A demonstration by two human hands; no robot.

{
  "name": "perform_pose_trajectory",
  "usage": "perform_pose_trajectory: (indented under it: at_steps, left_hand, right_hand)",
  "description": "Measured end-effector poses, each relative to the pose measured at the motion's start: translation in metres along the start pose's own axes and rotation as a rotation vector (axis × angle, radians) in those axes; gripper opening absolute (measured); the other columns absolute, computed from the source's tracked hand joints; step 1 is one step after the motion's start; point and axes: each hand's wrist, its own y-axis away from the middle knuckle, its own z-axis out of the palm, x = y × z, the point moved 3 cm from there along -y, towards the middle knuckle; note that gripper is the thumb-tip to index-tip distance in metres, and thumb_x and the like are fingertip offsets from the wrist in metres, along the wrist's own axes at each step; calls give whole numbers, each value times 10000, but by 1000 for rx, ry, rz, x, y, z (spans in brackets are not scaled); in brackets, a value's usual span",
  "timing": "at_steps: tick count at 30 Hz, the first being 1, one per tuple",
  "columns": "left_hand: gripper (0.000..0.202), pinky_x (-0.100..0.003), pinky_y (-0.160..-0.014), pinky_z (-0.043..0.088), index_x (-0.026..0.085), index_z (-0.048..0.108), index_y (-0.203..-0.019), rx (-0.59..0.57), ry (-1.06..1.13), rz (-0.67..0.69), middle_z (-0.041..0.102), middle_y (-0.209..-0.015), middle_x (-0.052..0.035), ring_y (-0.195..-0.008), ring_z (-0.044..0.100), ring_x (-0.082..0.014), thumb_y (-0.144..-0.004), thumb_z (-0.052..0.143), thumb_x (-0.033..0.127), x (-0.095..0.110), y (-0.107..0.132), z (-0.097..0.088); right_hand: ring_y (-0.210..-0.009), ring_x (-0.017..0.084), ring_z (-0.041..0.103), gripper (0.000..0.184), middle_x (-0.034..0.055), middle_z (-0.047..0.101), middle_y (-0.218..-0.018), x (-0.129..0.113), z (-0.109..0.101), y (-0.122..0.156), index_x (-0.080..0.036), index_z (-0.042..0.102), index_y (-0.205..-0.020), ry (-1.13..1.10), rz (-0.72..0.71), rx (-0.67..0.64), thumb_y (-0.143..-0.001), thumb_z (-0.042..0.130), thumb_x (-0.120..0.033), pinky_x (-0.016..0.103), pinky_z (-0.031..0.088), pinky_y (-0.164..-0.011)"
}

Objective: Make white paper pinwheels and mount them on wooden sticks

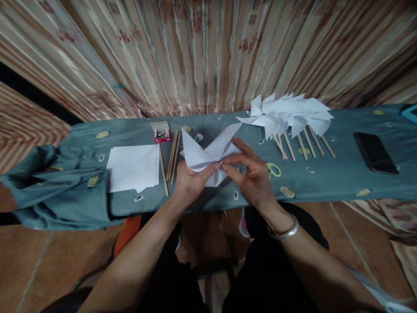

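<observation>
A person sat at a long table covered in a grey-blue cloth [342, 174], working at its middle. Both hands met on one folded white paper pinwheel [208, 154]: the left hand [190, 182] pinched its near edge from below, and the right hand [250, 176] pressed fingertips together at the centre, apparently to keep the folded points gathered there. One stack of plain white paper sheets [133, 167] lay left of the hands, with about four wooden sticks [171, 156] beside it and one small red box of pins [162, 134] farther back. Finished pinwheels on sticks [289, 117], roughly six, lay fanned out to the far right. One pair of scissors [274, 169] sat just right of the hands, and one dark phone [374, 153] farther right.
</observation>
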Motion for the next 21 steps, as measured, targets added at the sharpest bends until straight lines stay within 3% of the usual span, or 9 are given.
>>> perform_pose_trajectory:
  at_steps: [7, 12, 16, 18, 21]
  left_hand:
    - [414, -354, -737, 602, 109, 727, -863, 20, 148, -138, 762, -869, -95, -783, 712, -241, -550, 857, 345, -1, -3, 2]
    - [435, -371, -755, 602, 114, 731, -882, 21, 154, -161, 766, -884, -98, -797, 717, -250, -540, 864, 348, -4, -3, 2]
    - [411, -376, -747, 603, 123, 729, -854, -19, 122, -140, 763, -863, -97, -798, 715, -256, -548, 863, 362, -10, 0, 3]
    - [402, -382, -744, 605, 120, 724, -839, -37, 110, -140, 757, -850, -100, -792, 714, -258, -553, 863, 365, -12, 1, 4]
    - [391, -384, -741, 607, 123, 722, -833, -45, 100, -152, 752, -840, -96, -778, 713, -254, -561, 862, 367, -14, 4, 5]
  right_hand:
    - [-1328, 264, 483, 81, 75, 582, -1367, -7, -7, -2, -230, 732, -865, -31, -1, 27, -792, 714, -260, 474, 376, -1117]
    - [-1271, 263, 533, 435, 87, 572, -1380, 12, -17, -10, -232, 675, -1097, -167, 125, 118, -706, 791, -383, 472, 424, -1066]
    - [-929, 224, 689, 449, 65, 744, -1035, 23, -7, -12, -214, 713, -1023, -436, 381, -116, -664, 801, -468, 384, 554, -852]
    - [-776, 193, 684, 381, 34, 757, -887, 21, -3, -11, -209, 743, -924, -513, 486, -223, -647, 814, -460, 338, 563, -729]
    - [-663, 159, 645, 324, 6, 744, -776, 18, -2, -9, -200, 759, -831, -552, 560, -253, -605, 844, -418, 292, 533, -622]
